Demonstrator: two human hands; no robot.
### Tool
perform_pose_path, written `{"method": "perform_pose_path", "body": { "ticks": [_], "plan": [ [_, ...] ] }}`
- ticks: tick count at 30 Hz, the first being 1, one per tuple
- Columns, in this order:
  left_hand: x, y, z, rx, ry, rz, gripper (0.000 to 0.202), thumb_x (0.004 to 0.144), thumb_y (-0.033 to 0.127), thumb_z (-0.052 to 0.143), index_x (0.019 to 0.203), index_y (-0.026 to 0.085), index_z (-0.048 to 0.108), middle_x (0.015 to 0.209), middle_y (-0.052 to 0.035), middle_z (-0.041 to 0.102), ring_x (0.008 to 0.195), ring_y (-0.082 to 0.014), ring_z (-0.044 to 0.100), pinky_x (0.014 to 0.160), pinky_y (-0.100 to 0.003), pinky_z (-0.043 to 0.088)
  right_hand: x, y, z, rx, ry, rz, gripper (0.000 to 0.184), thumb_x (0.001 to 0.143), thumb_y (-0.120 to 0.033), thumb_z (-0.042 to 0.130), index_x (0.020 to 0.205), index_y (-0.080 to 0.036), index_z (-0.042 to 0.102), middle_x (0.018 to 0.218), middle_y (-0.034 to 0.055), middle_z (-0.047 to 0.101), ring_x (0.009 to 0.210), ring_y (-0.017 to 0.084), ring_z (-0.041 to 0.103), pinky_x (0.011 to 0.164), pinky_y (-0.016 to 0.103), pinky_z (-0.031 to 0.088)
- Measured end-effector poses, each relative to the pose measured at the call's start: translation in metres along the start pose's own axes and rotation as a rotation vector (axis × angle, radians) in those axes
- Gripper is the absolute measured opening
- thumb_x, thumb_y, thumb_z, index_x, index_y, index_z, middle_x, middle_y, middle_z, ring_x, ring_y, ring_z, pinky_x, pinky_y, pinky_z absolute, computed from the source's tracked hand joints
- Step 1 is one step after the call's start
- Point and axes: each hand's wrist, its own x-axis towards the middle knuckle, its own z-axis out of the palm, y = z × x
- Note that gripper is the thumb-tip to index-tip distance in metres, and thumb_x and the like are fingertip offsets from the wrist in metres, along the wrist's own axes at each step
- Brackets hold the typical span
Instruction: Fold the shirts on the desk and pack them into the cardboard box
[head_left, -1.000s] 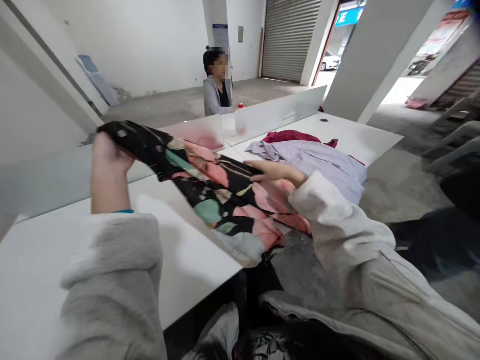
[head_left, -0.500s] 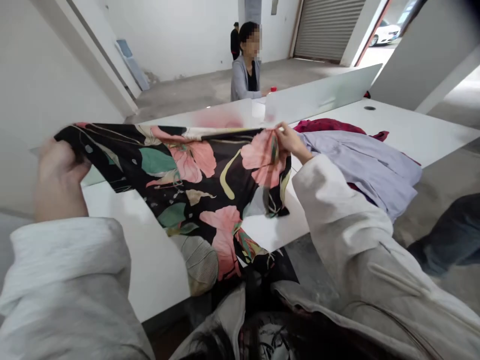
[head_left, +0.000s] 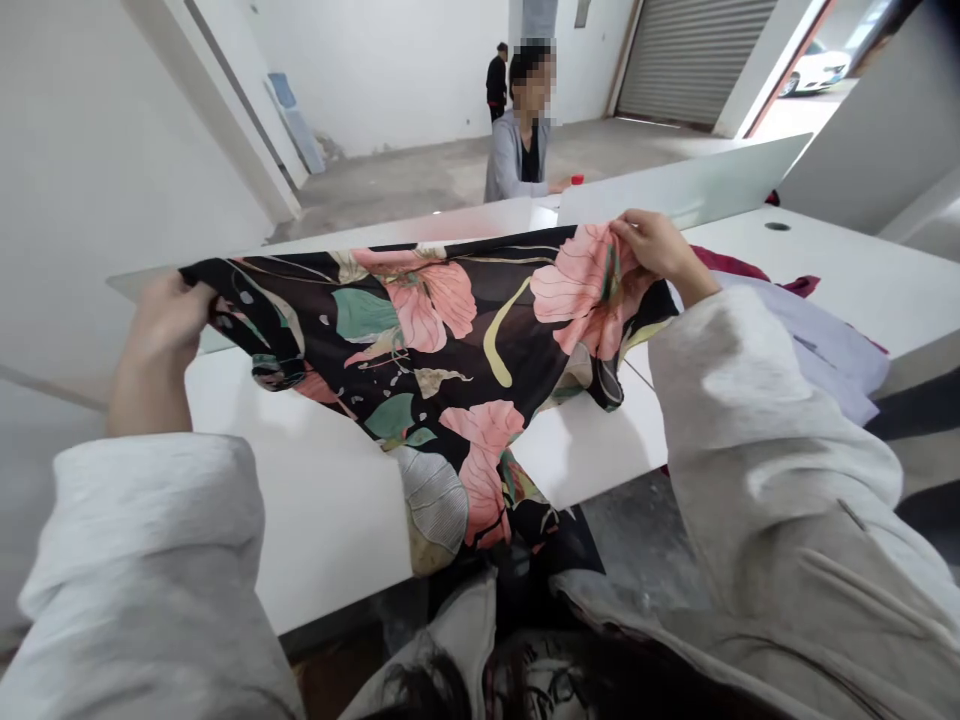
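Note:
I hold a black floral cloth (head_left: 442, 340) with pink flowers and green leaves stretched out in the air above the white table (head_left: 330, 510). My left hand (head_left: 169, 325) grips its left top corner. Gripping the right top corner is my right hand (head_left: 652, 250). The cloth hangs down between them, and its lower end droops past the table's front edge toward my lap.
A pile of lilac and dark red clothes (head_left: 825, 340) lies on the table at the right. White divider panels (head_left: 675, 185) stand along the table's far side. A person in grey (head_left: 521, 150) sits behind them, another stands further back. Concrete floor lies at the right.
My right hand has taken the cloth's other corner and pulled it up and to the right. The cloth went from bunched and slanted to spread flat between both hands.

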Motion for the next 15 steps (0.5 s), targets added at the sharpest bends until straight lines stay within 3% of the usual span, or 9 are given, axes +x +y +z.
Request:
{"method": "perform_pose_path", "body": {
  "ticks": [3,5,8,10,13,15],
  "plan": [
    [-0.012,0.011,0.011,-0.063,-0.040,-0.095,0.005,0.072,0.013,0.052,0.067,0.014,0.053,0.042,0.0093,0.046,0.041,-0.0077,0.042,0.042,-0.018,0.037,-0.006,0.003,0.007,-0.121,0.047,0.098,0.031,0.094,-0.028,0.042,0.100,-0.007,0.063,0.097,0.0194,0.066,0.081,0.015,0.054,0.073,0.030,0.036],
    [-0.020,0.028,0.026,-0.066,-0.098,-0.135,0.010,0.072,0.010,0.047,0.074,0.013,0.057,0.042,0.0077,0.051,0.037,-0.0086,0.043,0.038,-0.020,0.036,-0.018,-0.010,0.017,-0.170,0.062,0.144,0.027,0.091,-0.024,0.047,0.104,-0.007,0.064,0.101,0.0221,0.065,0.087,0.019,0.056,0.076,0.032,0.036],
    [-0.033,0.071,0.054,-0.223,-0.255,-0.134,0.034,0.072,0.007,0.046,0.103,0.014,0.059,0.045,0.0060,0.057,0.035,-0.0093,0.046,0.038,-0.020,0.038,-0.051,-0.066,0.034,0.026,-0.013,-0.008,0.024,0.088,-0.023,0.049,0.102,-0.011,0.065,0.099,0.0163,0.066,0.089,0.022,0.059,0.081,0.033,0.040],
    [-0.042,0.106,0.071,-0.369,-0.367,-0.136,0.043,0.072,0.007,0.047,0.113,0.016,0.055,0.052,0.0035,0.063,0.038,-0.0099,0.051,0.043,-0.022,0.043,-0.079,-0.120,0.044,0.299,-0.134,-0.164,0.032,0.092,-0.034,0.043,0.111,-0.016,0.061,0.098,0.0107,0.066,0.087,0.021,0.060,0.081,0.034,0.045],
    [-0.053,0.154,0.087,-0.590,-0.466,-0.121,0.030,0.074,0.008,0.049,0.100,0.016,0.061,0.061,0.0009,0.067,0.048,-0.0097,0.057,0.058,-0.025,0.051,-0.109,-0.189,0.053,0.531,-0.201,-0.352,0.068,0.081,-0.044,0.058,0.141,-0.022,0.034,0.125,0.0099,0.056,0.112,0.025,0.053,0.096,0.038,0.043],
    [-0.056,0.175,0.090,-0.726,-0.537,-0.079,0.017,0.076,0.010,0.051,0.086,0.015,0.064,0.065,-0.0001,0.068,0.061,-0.0105,0.062,0.074,-0.028,0.053,-0.110,-0.209,0.055,0.596,-0.151,-0.346,0.075,0.082,-0.039,0.057,0.146,-0.027,0.020,0.134,0.0072,0.049,0.121,0.025,0.047,0.104,0.039,0.039]
  ]
}}
